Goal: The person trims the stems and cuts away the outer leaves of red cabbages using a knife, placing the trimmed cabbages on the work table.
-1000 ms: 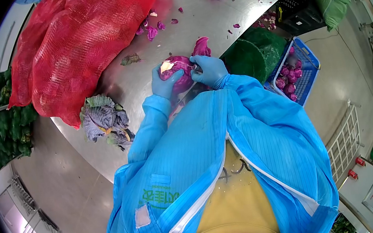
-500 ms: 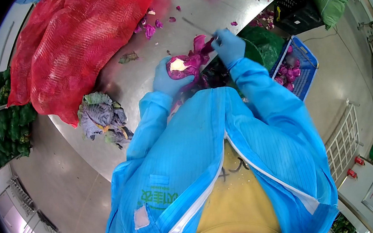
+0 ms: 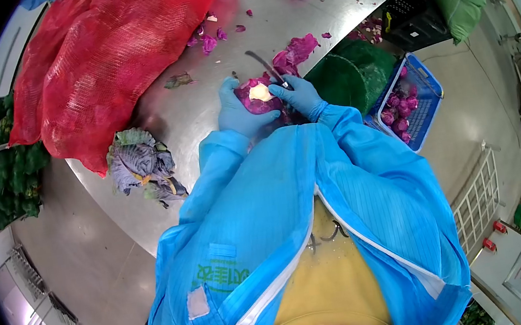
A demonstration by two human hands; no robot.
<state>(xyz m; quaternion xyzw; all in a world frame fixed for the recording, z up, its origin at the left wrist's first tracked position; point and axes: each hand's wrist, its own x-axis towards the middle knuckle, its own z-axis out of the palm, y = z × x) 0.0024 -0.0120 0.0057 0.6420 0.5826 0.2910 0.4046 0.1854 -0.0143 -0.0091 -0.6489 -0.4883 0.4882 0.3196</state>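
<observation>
The right hand (image 3: pixel 303 97) had moved to the cabbage (image 3: pixel 254 105) at upper centre, fingers holding a knife (image 3: pixel 264 63), while the left hand (image 3: pixel 240 116) cupped the cabbage, fingers best kept clear of the knife.

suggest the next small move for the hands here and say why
I'd probably have the right hand work its thumb under an outer leaf at the red cabbage's edge: the thumb is right there, the left hand cups the other side, and the knife points away from the person.
</observation>
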